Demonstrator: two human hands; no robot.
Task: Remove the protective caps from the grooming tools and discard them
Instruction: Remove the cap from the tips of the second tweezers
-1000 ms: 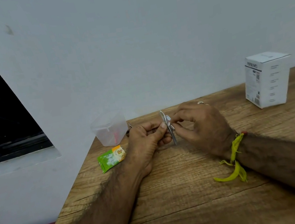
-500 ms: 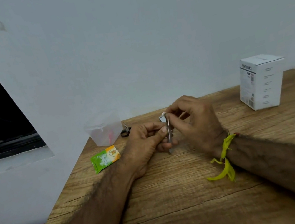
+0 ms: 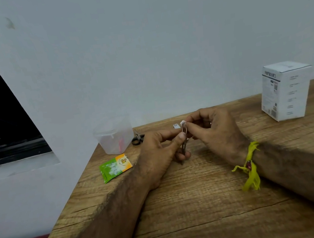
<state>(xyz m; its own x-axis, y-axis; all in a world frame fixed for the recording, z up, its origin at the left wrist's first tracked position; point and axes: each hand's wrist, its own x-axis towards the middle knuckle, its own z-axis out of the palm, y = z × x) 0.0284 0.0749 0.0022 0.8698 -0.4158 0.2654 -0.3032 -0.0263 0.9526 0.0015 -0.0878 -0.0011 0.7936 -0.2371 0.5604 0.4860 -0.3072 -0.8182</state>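
Note:
My left hand (image 3: pixel 161 151) grips a thin metal grooming tool (image 3: pixel 184 145), held nearly upright over the wooden table (image 3: pixel 197 205). A small white protective cap (image 3: pixel 183 123) sits at the tool's top end. My right hand (image 3: pixel 214 130) pinches that cap between thumb and forefinger. Another small white cap (image 3: pixel 176 126) lies on the table just behind the hands. Small black-handled scissors (image 3: pixel 138 138) lie beside a clear plastic container (image 3: pixel 114 135) at the back left.
A green and orange sachet (image 3: pixel 115 167) lies near the table's left edge. A white carton (image 3: pixel 285 90) stands at the back right. The wall runs close behind the table. A yellow thread band (image 3: pixel 249 165) is tied on my right wrist.
The tool has tipped more upright in my left hand. My right fingers have moved up to its top end and now pinch the white cap. A loose cap shows behind the hands.

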